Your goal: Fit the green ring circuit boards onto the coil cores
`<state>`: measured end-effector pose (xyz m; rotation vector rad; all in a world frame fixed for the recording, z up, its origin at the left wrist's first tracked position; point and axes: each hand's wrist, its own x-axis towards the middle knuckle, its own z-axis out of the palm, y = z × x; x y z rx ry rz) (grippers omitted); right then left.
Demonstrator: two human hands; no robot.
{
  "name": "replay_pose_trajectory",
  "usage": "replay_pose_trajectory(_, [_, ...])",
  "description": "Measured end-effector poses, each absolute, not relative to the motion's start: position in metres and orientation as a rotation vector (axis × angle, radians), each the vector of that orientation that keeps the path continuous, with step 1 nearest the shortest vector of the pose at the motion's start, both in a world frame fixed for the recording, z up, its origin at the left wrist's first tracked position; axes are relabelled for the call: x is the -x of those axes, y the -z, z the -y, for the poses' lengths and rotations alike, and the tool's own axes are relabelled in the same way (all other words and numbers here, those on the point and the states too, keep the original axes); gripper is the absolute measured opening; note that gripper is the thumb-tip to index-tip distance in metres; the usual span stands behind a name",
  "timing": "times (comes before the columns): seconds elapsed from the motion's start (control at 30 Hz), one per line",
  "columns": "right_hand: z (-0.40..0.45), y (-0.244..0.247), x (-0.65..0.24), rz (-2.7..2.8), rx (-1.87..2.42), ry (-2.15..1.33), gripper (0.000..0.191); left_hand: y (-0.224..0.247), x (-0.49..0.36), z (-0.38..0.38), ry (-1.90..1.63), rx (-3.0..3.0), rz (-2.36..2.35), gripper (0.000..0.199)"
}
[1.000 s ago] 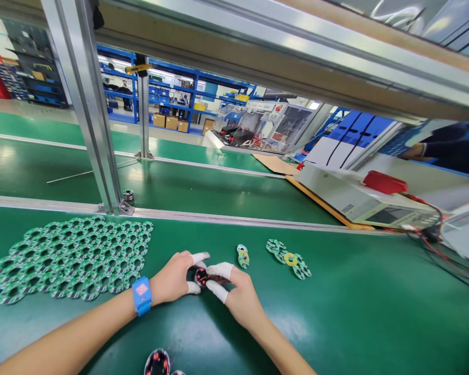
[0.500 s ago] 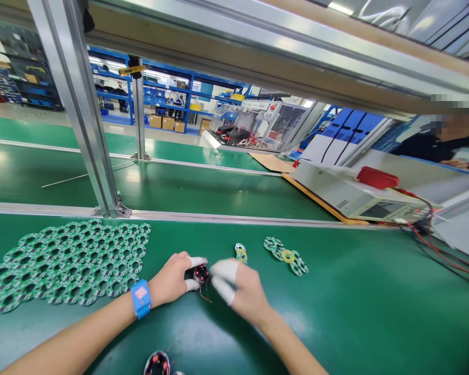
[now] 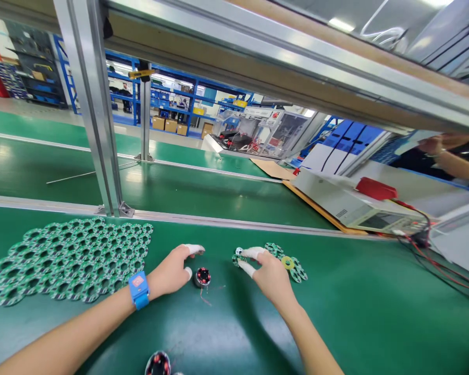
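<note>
At far left on the green bench (image 3: 355, 312) lies a large panel of ring-shaped circuit boards (image 3: 68, 258), flat and untouched. Next to it, the person's left forearm carries a blue wrist strap (image 3: 138, 289). The left hand (image 3: 171, 271) rests just left of a small round motor coil (image 3: 202, 276), thumb and forefinger spread wide in white finger cots, holding nothing; whether a fingertip touches the coil cannot be told. The coil stands on the bench between the two hands, thin wires trailing toward the viewer. The right hand (image 3: 269, 271), also in finger cots, has its fingertips narrowed on a single small ring board (image 3: 237, 255) lying on the bench; a firm grip cannot be confirmed. Just right of it sits a small cluster of ring boards (image 3: 291, 263) with a yellow ring. Further right stands a grey test instrument (image 3: 359, 205) with red leads. A second coil (image 3: 157, 363) shows at the bottom edge.
</note>
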<state>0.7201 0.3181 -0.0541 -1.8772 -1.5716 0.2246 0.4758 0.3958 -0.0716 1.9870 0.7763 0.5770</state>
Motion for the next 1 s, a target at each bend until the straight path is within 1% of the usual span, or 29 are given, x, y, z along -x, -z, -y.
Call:
replay_pose_trajectory(0.03, [-0.319,0.056,-0.718,1.502,1.828,-0.305,0.02,0.068,-0.478,-0.394,-0.654,-1.973,-0.811,0.06])
replay_pose_trajectory(0.1, [-0.32,0.06,-0.708,1.458,1.753,-0.42,0.029,0.06,-0.482,-0.389,-0.782,-1.966,-0.854,0.039])
replay_pose_trajectory(0.17, [-0.32,0.065,-0.691,1.435,1.68,-0.513,0.035,0.053,-0.487,-0.382,-0.814,-1.998,-0.836,0.018])
replay_pose_trajectory(0.2, [-0.319,0.066,-0.682,1.414,1.635,-0.564,0.037,0.05,-0.489,-0.379,-0.793,-2.022,-0.816,0.016])
replay_pose_trajectory(0.27, [-0.315,0.065,-0.665,1.363,1.54,-0.673,0.038,0.047,-0.492,-0.374,-0.73,-2.064,-0.797,0.021])
replay_pose_trajectory(0.33, [-0.31,0.061,-0.652,1.354,1.49,-0.733,0.038,0.047,-0.493,-0.371,-0.703,-2.065,-0.829,0.022])
replay_pose_trajectory(0.37, [-0.307,0.058,-0.648,1.385,1.499,-0.715,0.038,0.047,-0.493,-0.371,-0.7,-2.053,-0.854,0.022])
replay_pose_trajectory(0.5, [-0.303,0.052,-0.651,1.548,1.636,-0.466,0.037,0.049,-0.495,-0.37,-0.673,-2.076,-0.88,0.023])
replay_pose_trajectory(0.57, [-0.306,0.054,-0.661,1.523,1.688,-0.449,0.035,0.052,-0.495,-0.37,-0.689,-2.203,-0.938,0.021])
replay_pose_trajectory(0.6, [-0.309,0.056,-0.667,1.489,1.704,-0.482,0.036,0.055,-0.495,-0.37,-0.689,-2.284,-0.99,0.029])
replay_pose_trajectory(0.67, [-0.316,0.061,-0.679,1.43,1.71,-0.587,0.038,0.062,-0.494,-0.37,-0.626,-2.424,-1.089,0.052])
replay_pose_trajectory(0.7, [-0.319,0.063,-0.683,1.418,1.703,-0.64,0.038,0.066,-0.494,-0.371,-0.571,-2.467,-1.11,0.056])
replay_pose_trajectory(0.83, [-0.327,0.07,-0.685,1.472,1.644,-0.796,0.034,0.081,-0.493,-0.375,-0.48,-2.523,-1.071,0.049])
replay_pose_trajectory(1.0, [-0.321,0.068,-0.668,1.591,1.515,-0.952,0.033,0.083,-0.493,-0.379,-0.465,-2.588,-1.049,0.049])
